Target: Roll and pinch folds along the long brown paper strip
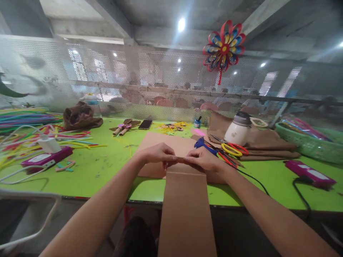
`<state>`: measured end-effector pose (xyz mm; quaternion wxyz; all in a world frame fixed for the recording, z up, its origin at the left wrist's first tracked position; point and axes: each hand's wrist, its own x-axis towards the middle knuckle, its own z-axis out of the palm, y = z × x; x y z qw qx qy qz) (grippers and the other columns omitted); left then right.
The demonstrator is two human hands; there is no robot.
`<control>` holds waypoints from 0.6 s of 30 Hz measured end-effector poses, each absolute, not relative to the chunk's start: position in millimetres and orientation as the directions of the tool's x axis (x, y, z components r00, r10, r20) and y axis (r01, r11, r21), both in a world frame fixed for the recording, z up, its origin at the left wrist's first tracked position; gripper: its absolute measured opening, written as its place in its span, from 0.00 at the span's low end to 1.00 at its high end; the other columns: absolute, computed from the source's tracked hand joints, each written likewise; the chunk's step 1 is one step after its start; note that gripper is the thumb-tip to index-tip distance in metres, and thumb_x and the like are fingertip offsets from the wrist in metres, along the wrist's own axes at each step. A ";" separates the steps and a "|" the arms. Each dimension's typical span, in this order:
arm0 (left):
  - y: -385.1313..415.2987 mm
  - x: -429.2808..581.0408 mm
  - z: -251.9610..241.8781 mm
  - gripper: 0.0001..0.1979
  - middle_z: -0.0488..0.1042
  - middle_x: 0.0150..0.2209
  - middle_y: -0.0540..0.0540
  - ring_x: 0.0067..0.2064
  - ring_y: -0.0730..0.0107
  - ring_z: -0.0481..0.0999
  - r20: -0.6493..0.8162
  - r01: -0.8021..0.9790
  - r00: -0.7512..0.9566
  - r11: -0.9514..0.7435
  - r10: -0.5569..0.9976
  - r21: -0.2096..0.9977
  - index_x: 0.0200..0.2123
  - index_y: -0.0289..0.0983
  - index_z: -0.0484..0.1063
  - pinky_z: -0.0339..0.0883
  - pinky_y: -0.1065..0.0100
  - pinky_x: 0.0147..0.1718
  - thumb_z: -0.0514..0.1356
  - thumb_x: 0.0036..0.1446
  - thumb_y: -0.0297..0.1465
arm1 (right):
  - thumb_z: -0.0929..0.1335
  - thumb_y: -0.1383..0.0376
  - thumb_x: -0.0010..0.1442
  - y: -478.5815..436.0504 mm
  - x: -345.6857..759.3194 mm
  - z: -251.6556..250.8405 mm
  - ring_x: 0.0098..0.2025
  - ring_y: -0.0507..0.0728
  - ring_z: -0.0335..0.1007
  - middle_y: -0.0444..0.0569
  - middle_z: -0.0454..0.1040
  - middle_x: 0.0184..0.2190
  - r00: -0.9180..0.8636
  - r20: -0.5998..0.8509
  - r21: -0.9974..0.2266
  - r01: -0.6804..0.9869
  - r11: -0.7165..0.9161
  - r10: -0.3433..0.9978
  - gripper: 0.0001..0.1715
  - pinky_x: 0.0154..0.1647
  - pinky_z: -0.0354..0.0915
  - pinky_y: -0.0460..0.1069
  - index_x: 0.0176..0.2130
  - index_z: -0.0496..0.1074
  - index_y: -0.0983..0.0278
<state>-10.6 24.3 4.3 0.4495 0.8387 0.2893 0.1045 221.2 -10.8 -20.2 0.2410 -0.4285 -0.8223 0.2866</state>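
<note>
A long strip of brown paper (187, 210) runs from the table down over its front edge, with a crease across it near the top. My left hand (160, 155) pinches the strip's far edge between thumb and fingers. Close beside it, my right hand (202, 159) grips the same edge, which looks folded or rolled between the two hands. Under both hands lies a flat sheet of light brown board (150, 142). A blue glue gun (206, 144) and scissors with yellow and red handles (233, 150) lie just beyond my right hand.
On the green table (102, 171), a purple power strip (48, 159) and colored pipe cleaners (24, 119) lie left. A phone (145, 124) and small jar (197, 123) sit behind. To the right are a white bottle (237, 130), folded brown paper (270, 142), a green basket (308, 142) and another power strip (309, 173).
</note>
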 end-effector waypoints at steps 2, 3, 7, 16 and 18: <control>21.7 -9.5 6.1 0.22 0.73 0.24 0.46 0.26 0.73 0.71 -0.081 0.379 0.809 -0.413 0.582 0.828 0.28 0.32 0.73 0.65 0.71 0.28 0.57 0.53 0.47 | 0.64 0.52 0.57 -9.4 222.1 -22.6 0.26 0.50 0.60 0.45 0.70 0.24 -0.513 0.177 -0.691 0.542 0.477 0.840 0.22 0.25 0.54 0.44 0.28 0.74 0.68; 20.3 -8.6 6.9 0.23 0.73 0.25 0.46 0.26 0.73 0.71 -0.079 0.377 0.799 -0.396 0.595 0.837 0.28 0.32 0.73 0.65 0.71 0.29 0.55 0.54 0.48 | 0.64 0.53 0.57 -8.8 222.5 -23.6 0.26 0.50 0.60 0.45 0.70 0.24 -0.509 0.188 -0.697 0.534 0.480 0.840 0.21 0.26 0.54 0.44 0.29 0.74 0.68; 16.6 -4.3 7.4 0.26 0.69 0.22 0.46 0.25 0.73 0.67 -0.064 0.389 0.742 -0.350 0.667 0.852 0.26 0.31 0.72 0.64 0.70 0.27 0.52 0.55 0.50 | 0.65 0.53 0.56 -8.3 222.7 -25.0 0.26 0.50 0.61 0.45 0.70 0.24 -0.494 0.217 -0.703 0.519 0.486 0.842 0.20 0.26 0.54 0.44 0.29 0.74 0.68; 18.0 -5.6 4.3 0.22 0.63 0.19 0.51 0.24 0.76 0.64 -0.044 0.349 0.803 -0.409 0.595 0.843 0.20 0.32 0.67 0.62 0.72 0.27 0.57 0.53 0.46 | 0.65 0.54 0.56 -9.9 221.9 -24.2 0.26 0.50 0.59 0.45 0.69 0.22 -0.555 0.186 -0.699 0.505 0.506 0.811 0.21 0.25 0.54 0.44 0.28 0.74 0.69; 16.8 -4.1 4.8 0.22 0.65 0.20 0.50 0.25 0.75 0.65 -0.067 0.375 0.795 -0.402 0.603 0.835 0.22 0.32 0.70 0.62 0.72 0.27 0.56 0.53 0.47 | 0.65 0.54 0.56 -11.0 220.5 -23.8 0.26 0.50 0.60 0.45 0.70 0.23 -0.542 0.170 -0.720 0.502 0.480 0.823 0.20 0.25 0.54 0.44 0.29 0.74 0.69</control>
